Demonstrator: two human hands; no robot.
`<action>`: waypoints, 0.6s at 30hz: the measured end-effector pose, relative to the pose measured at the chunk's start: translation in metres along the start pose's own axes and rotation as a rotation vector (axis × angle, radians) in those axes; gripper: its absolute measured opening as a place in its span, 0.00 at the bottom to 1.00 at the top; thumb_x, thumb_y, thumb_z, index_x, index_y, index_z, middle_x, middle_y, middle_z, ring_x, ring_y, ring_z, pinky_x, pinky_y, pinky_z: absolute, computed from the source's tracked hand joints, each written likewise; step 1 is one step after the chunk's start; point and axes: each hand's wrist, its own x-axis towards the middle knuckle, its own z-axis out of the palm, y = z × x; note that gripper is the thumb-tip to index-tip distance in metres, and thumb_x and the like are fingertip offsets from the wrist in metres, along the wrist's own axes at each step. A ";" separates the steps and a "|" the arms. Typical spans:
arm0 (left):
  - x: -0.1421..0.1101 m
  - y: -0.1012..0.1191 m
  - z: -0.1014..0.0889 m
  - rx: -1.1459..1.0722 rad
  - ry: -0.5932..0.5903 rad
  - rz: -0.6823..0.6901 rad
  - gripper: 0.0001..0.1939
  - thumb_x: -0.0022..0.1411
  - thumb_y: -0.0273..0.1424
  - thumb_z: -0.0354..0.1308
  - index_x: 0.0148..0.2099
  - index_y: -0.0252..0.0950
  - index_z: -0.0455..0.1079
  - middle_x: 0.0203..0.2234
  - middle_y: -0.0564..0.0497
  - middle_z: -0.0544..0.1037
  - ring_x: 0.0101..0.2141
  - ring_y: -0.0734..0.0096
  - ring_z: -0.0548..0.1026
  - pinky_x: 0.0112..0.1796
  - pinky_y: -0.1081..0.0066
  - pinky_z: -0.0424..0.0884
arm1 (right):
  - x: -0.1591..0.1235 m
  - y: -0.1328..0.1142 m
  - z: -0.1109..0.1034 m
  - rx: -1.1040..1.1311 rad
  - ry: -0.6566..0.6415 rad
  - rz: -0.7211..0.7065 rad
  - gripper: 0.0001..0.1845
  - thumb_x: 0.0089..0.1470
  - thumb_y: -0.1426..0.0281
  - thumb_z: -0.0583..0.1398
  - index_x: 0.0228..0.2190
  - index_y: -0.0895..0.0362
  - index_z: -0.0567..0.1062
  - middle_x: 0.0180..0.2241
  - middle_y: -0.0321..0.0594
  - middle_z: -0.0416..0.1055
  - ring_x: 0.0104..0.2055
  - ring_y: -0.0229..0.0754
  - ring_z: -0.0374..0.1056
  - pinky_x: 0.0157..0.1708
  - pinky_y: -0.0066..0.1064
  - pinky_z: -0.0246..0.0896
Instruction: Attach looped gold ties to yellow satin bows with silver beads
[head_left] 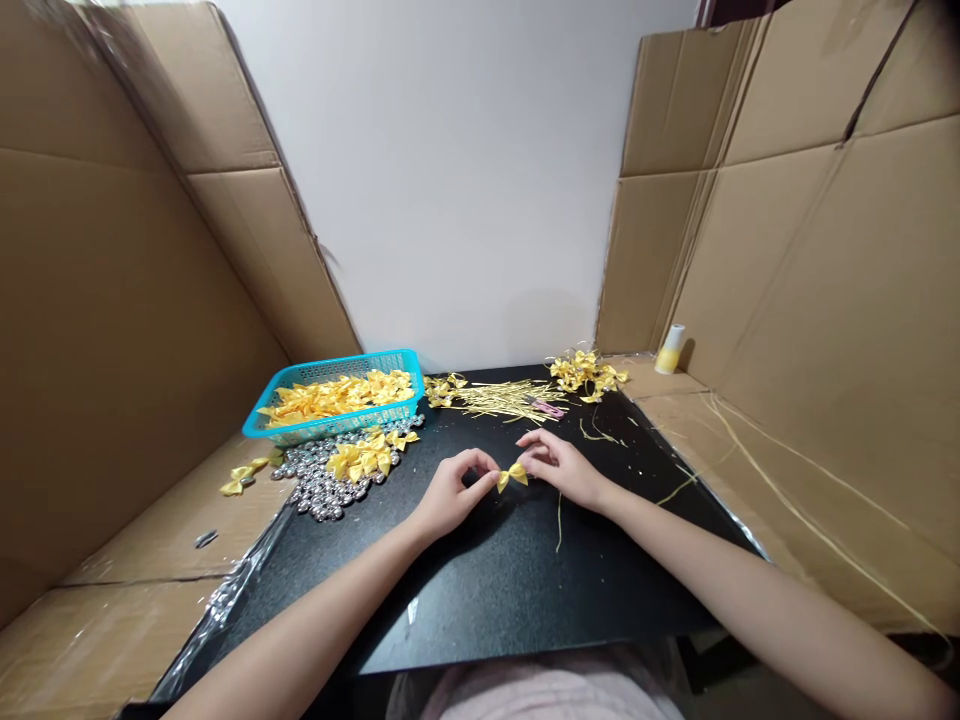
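Observation:
A small yellow ribbon bow (513, 477) is held just above the black tabletop, between my two hands. My left hand (459, 488) pinches its left end between thumb and forefinger. On the other side, the thumb and fingertips of my right hand (564, 466) close on the bow's right end. A thin yellow thread (559, 525) hangs or lies below my right hand; where its upper end goes I cannot tell. To the left, loose yellow bows (364, 457) rest on a heap of shiny silver beads (319, 490).
A turquoise basket (259, 432) full of yellow bows stands back left. Behind my hands lie gold twist ties (502, 398) and pink-handled scissors (547, 408). Bows with ties (585, 375) are piled back right, near a thread spool (670, 350). Cardboard walls (825, 300) flank the black table (465, 610).

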 end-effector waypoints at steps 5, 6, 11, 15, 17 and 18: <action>-0.001 0.002 0.003 -0.146 0.041 -0.055 0.12 0.61 0.38 0.57 0.38 0.34 0.71 0.29 0.51 0.76 0.31 0.71 0.72 0.36 0.70 0.67 | -0.001 0.000 0.008 0.189 0.028 0.068 0.18 0.44 0.59 0.67 0.34 0.56 0.71 0.29 0.36 0.74 0.31 0.41 0.73 0.36 0.37 0.71; -0.001 0.002 0.003 -0.194 0.034 -0.067 0.13 0.60 0.38 0.58 0.41 0.34 0.71 0.30 0.50 0.76 0.31 0.70 0.72 0.36 0.70 0.67 | -0.002 -0.001 0.009 0.195 0.031 0.068 0.18 0.44 0.58 0.66 0.33 0.56 0.72 0.29 0.36 0.74 0.31 0.41 0.74 0.36 0.37 0.71; 0.000 0.002 0.006 -0.374 -0.089 -0.146 0.20 0.55 0.40 0.64 0.46 0.32 0.73 0.31 0.48 0.79 0.30 0.70 0.73 0.34 0.71 0.66 | -0.006 -0.003 0.011 0.175 -0.036 0.083 0.17 0.45 0.60 0.66 0.34 0.56 0.73 0.27 0.35 0.76 0.30 0.42 0.75 0.37 0.38 0.72; 0.000 -0.001 0.009 -0.401 -0.114 -0.207 0.18 0.52 0.43 0.65 0.33 0.30 0.76 0.26 0.47 0.79 0.26 0.72 0.72 0.30 0.72 0.65 | -0.006 -0.006 0.010 0.127 -0.060 0.060 0.14 0.47 0.62 0.65 0.35 0.56 0.72 0.26 0.35 0.76 0.30 0.41 0.75 0.38 0.38 0.72; 0.001 -0.002 0.008 -0.423 -0.096 -0.213 0.18 0.52 0.44 0.65 0.31 0.31 0.76 0.24 0.49 0.78 0.25 0.73 0.71 0.30 0.73 0.65 | -0.005 -0.008 0.007 0.094 -0.022 0.028 0.14 0.48 0.62 0.64 0.35 0.56 0.72 0.27 0.36 0.76 0.31 0.42 0.75 0.38 0.38 0.72; 0.001 -0.003 0.007 -0.430 -0.087 -0.213 0.19 0.52 0.45 0.65 0.31 0.31 0.75 0.23 0.50 0.78 0.25 0.74 0.71 0.30 0.73 0.65 | -0.004 -0.010 0.004 0.082 0.002 0.014 0.14 0.48 0.62 0.63 0.35 0.56 0.72 0.28 0.38 0.77 0.31 0.42 0.75 0.38 0.39 0.71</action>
